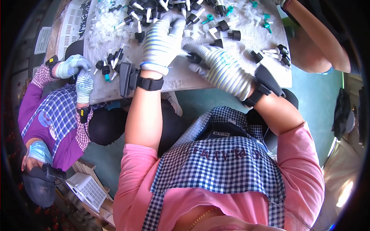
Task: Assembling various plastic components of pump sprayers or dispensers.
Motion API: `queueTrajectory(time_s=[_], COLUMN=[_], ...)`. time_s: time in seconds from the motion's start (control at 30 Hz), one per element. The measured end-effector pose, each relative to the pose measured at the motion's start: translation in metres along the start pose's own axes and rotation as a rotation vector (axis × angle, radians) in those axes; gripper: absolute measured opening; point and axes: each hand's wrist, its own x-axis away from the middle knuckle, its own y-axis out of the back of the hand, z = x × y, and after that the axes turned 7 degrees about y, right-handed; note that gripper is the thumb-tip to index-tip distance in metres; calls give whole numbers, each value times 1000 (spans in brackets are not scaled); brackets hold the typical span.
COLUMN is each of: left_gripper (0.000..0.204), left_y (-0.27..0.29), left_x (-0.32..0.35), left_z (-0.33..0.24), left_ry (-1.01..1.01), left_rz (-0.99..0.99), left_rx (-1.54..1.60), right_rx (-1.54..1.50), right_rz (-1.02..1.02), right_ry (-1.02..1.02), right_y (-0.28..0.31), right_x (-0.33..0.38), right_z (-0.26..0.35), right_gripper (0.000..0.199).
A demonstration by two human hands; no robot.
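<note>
My right hand, in a striped knit glove, is closed around a black ribbed cap near the table's front edge. A pale stem points left from the cap, toward my left hand. My left hand, gloved alike, reaches over the parts with its fingers curled; whatever lies within them is hidden. Just beyond it spreads a pile of black caps with white stems. More black caps lie scattered beyond my right hand.
Clear plastic pieces are heaped at the left of the pale tabletop. Green pieces lie among the parts at right. At left a co-worker's gloved hands meet beside a small cap group. Another person's arm enters at far right.
</note>
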Motion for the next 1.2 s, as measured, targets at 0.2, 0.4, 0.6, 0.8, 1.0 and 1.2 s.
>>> queueTrajectory(time_s=[0.2, 0.4, 0.6, 0.8, 1.0, 1.2], left_gripper=[38, 34, 28, 27, 25, 36], left_y=[-20, -26, -27, -25, -14, -32], left_x=[-9, -15, -15, -13, -18, -21], left_z=[6, -3, 4, 6, 3, -21], left_ry=[-45, -10, -130, -176, -172, -350], left_rz=[8, 30, -42, -91, -125, -111], left_rx=[-288, -472, -564, -567, -403, -447], right_rx=[258, 298, 469, 544, 573, 621], right_rz=[131, 131, -103, -248, -275, -331], right_ry=[-125, -165, 6, 114, 127, 124], right_y=[37, 56, 55, 50, 48, 48], right_x=[3, -2, -6, -11, -17, -23], right_z=[-6, -11, -12, -28, -39, -42], right_gripper=[37, 36, 31, 31, 30, 30])
